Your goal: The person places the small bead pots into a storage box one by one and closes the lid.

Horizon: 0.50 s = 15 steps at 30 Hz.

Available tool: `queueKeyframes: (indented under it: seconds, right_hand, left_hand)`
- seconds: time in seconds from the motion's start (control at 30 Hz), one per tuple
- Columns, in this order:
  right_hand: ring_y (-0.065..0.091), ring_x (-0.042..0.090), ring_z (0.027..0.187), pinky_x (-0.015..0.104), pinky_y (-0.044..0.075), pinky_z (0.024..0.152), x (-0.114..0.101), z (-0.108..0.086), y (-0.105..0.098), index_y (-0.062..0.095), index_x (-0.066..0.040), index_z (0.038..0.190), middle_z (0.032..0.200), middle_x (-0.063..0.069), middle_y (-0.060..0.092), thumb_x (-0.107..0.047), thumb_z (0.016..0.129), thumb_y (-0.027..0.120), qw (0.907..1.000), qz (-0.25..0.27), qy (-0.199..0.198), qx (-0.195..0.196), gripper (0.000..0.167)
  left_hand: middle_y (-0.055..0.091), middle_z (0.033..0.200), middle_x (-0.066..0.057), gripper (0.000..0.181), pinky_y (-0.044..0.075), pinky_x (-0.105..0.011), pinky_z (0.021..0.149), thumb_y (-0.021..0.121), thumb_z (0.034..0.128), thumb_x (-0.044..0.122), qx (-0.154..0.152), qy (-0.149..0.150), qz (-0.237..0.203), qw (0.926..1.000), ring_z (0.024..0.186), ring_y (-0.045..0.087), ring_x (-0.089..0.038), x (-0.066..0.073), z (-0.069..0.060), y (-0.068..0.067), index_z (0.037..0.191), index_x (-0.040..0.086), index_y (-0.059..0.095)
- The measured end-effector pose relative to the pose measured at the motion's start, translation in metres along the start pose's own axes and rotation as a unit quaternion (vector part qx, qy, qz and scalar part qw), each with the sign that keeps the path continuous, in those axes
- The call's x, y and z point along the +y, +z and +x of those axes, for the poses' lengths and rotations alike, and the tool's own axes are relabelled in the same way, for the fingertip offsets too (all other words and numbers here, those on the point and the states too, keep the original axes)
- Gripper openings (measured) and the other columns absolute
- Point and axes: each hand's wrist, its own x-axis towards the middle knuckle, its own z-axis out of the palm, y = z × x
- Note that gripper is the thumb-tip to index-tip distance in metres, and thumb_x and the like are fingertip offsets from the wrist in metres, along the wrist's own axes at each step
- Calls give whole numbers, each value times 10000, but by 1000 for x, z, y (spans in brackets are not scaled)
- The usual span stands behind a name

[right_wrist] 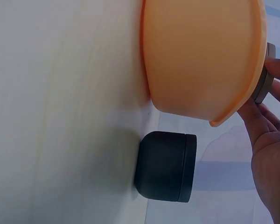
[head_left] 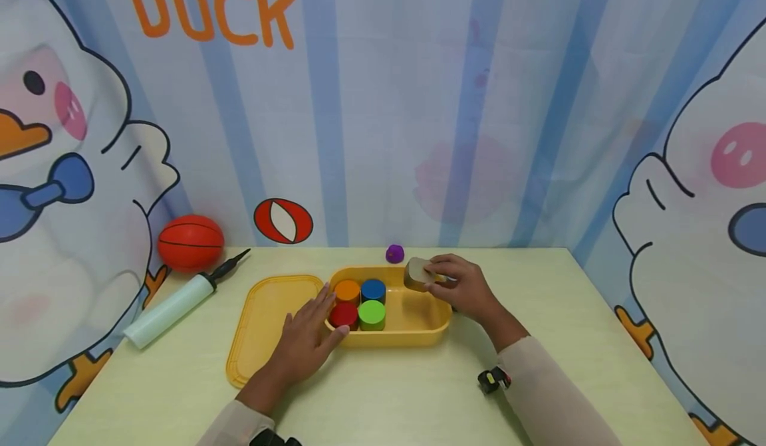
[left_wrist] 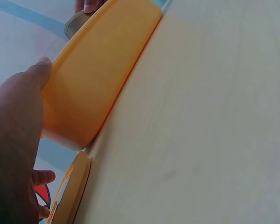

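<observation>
A yellow plastic box (head_left: 387,339) stands on the table; at its left end sit several round pieces: orange (head_left: 347,292), blue (head_left: 374,290), red (head_left: 344,315) and green (head_left: 372,315). My left hand (head_left: 308,336) rests on the box's left end, fingers extended along the edge and thumb at the front rim (left_wrist: 44,70). Above the back rim, toward the right, my right hand (head_left: 463,286) pinches a small grey-brown block with rounded corners (head_left: 417,274) between thumb and fingers. In the right wrist view the box wall partly hides this block.
A matching yellow lid (head_left: 263,320) lies left of the box. Beside the box's right end is a dark rounded pot (right_wrist: 165,165), mostly hidden in the head view. Behind stands a small purple object (head_left: 395,254). At far left are a red ball (head_left: 191,243) and a hand pump (head_left: 173,310).
</observation>
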Motion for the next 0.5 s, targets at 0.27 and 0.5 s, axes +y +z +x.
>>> queueKeyframes:
  seconds: [0.27, 0.5]
  right_hand:
    - [741, 415, 1240, 448, 658, 972, -4, 6, 4, 782, -2, 1294, 1376, 205, 707, -46, 975, 810, 9984, -460, 159, -272, 323]
    - [706, 422, 1317, 453, 657, 970, -8, 12, 11, 785, -26, 1299, 1429, 205, 711, -81, 977, 822, 9955, -717, 394, -483, 329]
  left_hand:
    - [193, 1853, 5, 776, 160, -901, 1225, 529, 1102, 605, 26, 28, 58, 10000, 1640, 343, -486, -1, 1, 1, 1734, 197, 337]
    - [201, 1851, 4, 793, 148, -893, 1236, 543, 1089, 623, -3, -34, -6, 10000, 1645, 335, -485, 0, 1, 0, 1730, 199, 348]
